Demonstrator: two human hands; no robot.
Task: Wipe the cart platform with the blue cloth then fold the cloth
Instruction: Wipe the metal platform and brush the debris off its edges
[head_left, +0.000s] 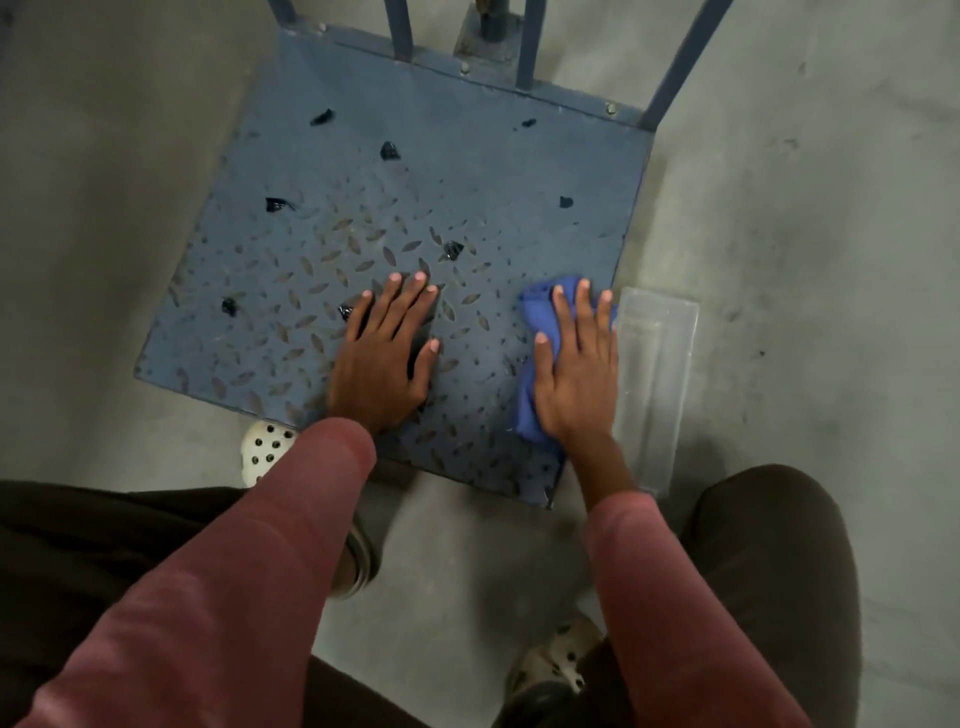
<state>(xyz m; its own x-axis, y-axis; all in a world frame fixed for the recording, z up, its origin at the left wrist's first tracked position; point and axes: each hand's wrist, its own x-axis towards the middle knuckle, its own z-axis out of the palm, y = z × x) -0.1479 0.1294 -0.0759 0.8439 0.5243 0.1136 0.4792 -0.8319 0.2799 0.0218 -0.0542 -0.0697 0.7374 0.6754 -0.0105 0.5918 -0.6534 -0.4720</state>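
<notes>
**Asker:** How far along are you?

**Me:** Mid-wipe, I'd judge. My left hand (382, 358) lies flat on the cart platform (467, 171) near its front edge, fingers straight and spread, holding nothing. My right hand (574, 374) presses the blue cloth (540, 312) against the near right corner, fingers straight on top, not curled round it.

**Asker:** What's left?

**Me:** Most of it, by the look. Black scraps (389, 150) lie scattered over the middle and far part, up toward the upright bars (400, 31). The cloth is bunched, so folding isn't begun.

**Asker:** Any containers?

**Me:** One clear plastic tub (654, 364) on the floor (779, 208), just beside the platform's right edge. I see only floor through it.
</notes>
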